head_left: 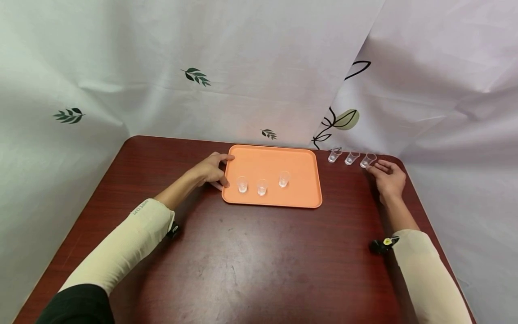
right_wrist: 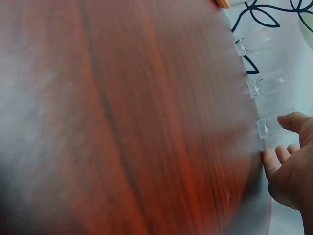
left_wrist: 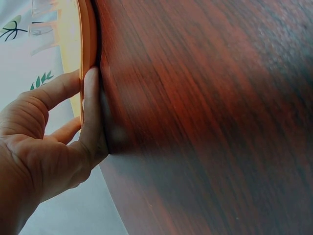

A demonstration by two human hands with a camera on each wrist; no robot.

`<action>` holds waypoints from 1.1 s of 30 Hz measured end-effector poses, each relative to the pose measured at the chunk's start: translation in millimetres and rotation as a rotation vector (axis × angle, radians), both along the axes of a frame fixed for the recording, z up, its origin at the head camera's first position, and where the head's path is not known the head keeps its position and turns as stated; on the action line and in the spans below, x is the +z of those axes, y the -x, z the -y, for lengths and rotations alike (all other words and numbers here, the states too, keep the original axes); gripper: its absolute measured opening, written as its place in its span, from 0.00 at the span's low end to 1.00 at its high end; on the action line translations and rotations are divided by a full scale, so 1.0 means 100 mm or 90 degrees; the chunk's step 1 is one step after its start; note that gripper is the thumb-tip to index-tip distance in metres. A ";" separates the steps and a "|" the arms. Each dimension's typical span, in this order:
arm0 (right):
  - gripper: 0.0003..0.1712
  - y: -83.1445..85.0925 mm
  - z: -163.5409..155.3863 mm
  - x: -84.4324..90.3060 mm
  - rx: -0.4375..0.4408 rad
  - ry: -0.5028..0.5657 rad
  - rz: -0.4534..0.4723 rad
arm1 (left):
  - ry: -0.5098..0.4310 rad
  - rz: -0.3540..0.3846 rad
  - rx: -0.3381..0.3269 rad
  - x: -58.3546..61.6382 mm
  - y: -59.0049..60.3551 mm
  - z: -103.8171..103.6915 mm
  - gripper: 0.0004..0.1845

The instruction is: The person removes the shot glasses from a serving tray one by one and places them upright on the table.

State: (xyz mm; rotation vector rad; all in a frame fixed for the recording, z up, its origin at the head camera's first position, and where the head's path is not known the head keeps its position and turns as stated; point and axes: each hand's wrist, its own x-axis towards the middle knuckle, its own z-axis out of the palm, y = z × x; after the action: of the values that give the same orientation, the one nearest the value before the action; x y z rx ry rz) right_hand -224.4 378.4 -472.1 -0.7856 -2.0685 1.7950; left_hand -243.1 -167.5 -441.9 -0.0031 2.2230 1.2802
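**Left hand (head_left: 210, 171) grips tray (head_left: 259, 157), right hand (head_left: 390, 180) sits at rightmost cup (head_left: 368, 160)**

The step in hand looks like taking up that clear cup; the next move probably calls for a light pinch that spares its neighbour (head_left: 352, 158). The cup stands near the desk's (head_left: 259, 252) far right corner, ending a row of three along the far edge, just left of the right hand. That hand's thumb and fingers are parted; contact is unclear. The left hand's fingers clasp the tray's left edge. Three cups (head_left: 261, 187) stand on the tray.
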 end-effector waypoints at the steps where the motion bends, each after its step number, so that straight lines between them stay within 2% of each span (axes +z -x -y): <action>1: 0.21 -0.01 0.00 0.00 0.000 0.006 -0.002 | 0.000 0.000 0.000 0.00 0.00 0.00 0.60; 8: 0.24 -0.09 0.04 0.03 0.012 0.094 -0.039 | 0.004 -0.006 -0.006 0.03 -0.01 0.01 0.60; 16: 0.24 -0.22 0.18 0.04 0.062 0.142 -0.065 | 0.007 -0.004 -0.010 0.04 -0.02 0.01 0.60; 24: 0.23 -0.33 0.40 0.01 0.106 0.145 -0.084 | 0.009 -0.004 -0.008 0.02 -0.01 0.00 0.60; 33: 0.18 -0.36 0.69 -0.01 0.171 0.085 -0.074 | 0.015 -0.001 -0.006 0.02 0.00 0.00 0.59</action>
State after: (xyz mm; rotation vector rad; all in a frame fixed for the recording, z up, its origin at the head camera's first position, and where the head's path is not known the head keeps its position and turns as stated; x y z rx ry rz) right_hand -188.1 309.7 -473.4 -0.4386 -2.0756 2.0843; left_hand -243.1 -167.0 -439.7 -0.0011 2.2376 1.2492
